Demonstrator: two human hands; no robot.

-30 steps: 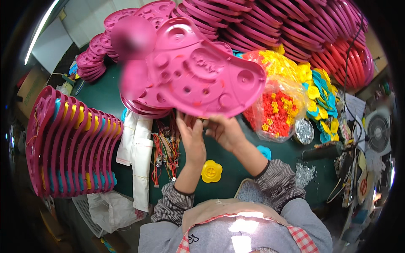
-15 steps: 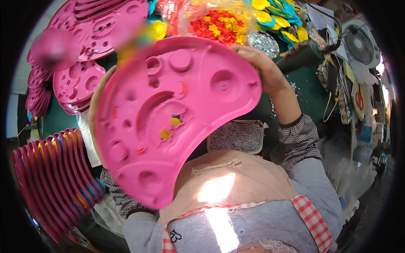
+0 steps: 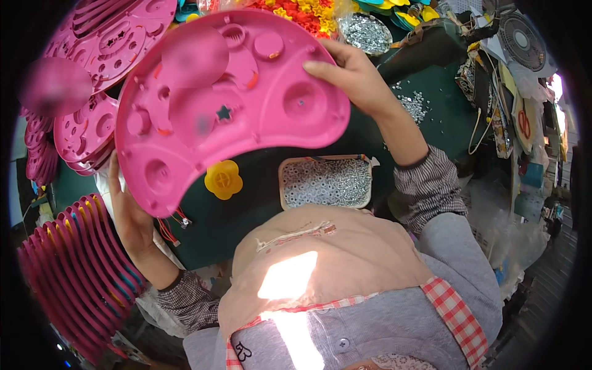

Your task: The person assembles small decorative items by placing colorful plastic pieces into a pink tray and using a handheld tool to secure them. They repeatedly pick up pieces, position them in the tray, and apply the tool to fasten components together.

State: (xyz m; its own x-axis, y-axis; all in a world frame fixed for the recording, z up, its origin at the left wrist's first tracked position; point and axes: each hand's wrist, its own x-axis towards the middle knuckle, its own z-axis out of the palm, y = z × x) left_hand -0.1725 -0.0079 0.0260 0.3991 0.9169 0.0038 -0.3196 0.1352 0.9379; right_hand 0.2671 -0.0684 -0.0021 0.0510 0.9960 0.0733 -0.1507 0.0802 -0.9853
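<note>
Between my two hands is a pink curved plastic shell (image 3: 271,123), its moulded side with round bosses and recesses facing up. My right hand (image 3: 354,77) grips its right upper edge, thumb on the face and fingers partly hidden behind. At the lower left edge, my left hand (image 3: 128,213) holds the shell, with some fingers hidden by it. A yellow flower-shaped piece (image 3: 223,179) lies on the dark green table just below the shell's inner curve. Beside the left wrist are red wires (image 3: 168,232) with a small connector. Part of the shell's face looks blurred.
A tray of small metal parts (image 3: 327,183) sits nearest my apron. Stacked pink shells (image 3: 80,277) stand at the left, others (image 3: 86,129) lie farther back. Red and yellow pieces (image 3: 308,15), a dish of metal bits (image 3: 365,34), loose bits (image 3: 412,106) and a fan (image 3: 523,40) are beyond.
The shell has moved up and left and turned, still in both hands. Yellow bits seen in its recess no longer show. The yellow flower piece, the wires and more of the tray have come into view.
</note>
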